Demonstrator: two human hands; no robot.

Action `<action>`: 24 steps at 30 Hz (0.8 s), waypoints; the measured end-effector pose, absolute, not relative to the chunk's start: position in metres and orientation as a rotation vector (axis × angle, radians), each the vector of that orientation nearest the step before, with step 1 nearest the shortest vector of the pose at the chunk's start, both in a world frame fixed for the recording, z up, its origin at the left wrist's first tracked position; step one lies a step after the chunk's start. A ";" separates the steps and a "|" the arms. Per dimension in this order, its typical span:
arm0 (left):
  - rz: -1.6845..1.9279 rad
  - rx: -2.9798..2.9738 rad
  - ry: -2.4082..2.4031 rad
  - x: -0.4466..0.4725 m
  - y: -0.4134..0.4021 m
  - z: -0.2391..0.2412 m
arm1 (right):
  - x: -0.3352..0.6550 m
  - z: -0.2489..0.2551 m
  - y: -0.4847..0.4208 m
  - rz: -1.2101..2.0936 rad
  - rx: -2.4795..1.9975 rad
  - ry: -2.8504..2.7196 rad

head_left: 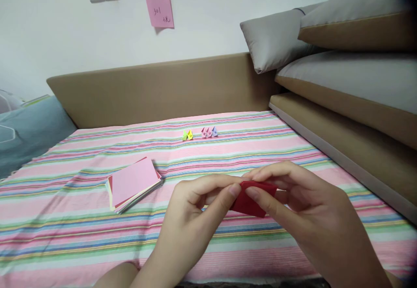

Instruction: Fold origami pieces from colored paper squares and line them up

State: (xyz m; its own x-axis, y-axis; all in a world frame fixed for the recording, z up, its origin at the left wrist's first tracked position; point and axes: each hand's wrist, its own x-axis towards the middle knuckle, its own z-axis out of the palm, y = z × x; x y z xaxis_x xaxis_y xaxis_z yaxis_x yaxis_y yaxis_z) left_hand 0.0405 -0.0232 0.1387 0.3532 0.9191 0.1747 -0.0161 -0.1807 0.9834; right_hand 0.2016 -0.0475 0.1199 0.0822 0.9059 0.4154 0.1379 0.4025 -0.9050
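A folded piece of red paper (250,201) is pinched between both hands just above the striped sheet. My left hand (195,218) grips its left end with thumb and fingers closed. My right hand (302,210) holds the right end, fingers curled over the top edge and thumb under it. A stack of coloured paper squares (133,183), pink on top, lies to the left of my hands. Farther back sit small folded paper pieces: two yellow-green ones (187,135) and three pink and purple ones (209,132).
The pink striped sheet (81,236) covers the bed. A tan headboard (146,88) runs along the back. Grey and tan cushions (352,79) are stacked at the right. A blue pillow (29,127) lies at the left. A pink sticky note (159,10) is on the wall.
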 end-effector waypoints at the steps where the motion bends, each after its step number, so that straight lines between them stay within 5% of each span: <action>1: 1.028 1.491 0.841 0.040 -0.023 0.139 | 0.201 0.121 -0.048 0.768 -1.038 -1.376; 24: 0.800 1.088 0.593 0.037 -0.004 0.122 | 0.212 0.123 -0.044 1.237 -1.000 -1.308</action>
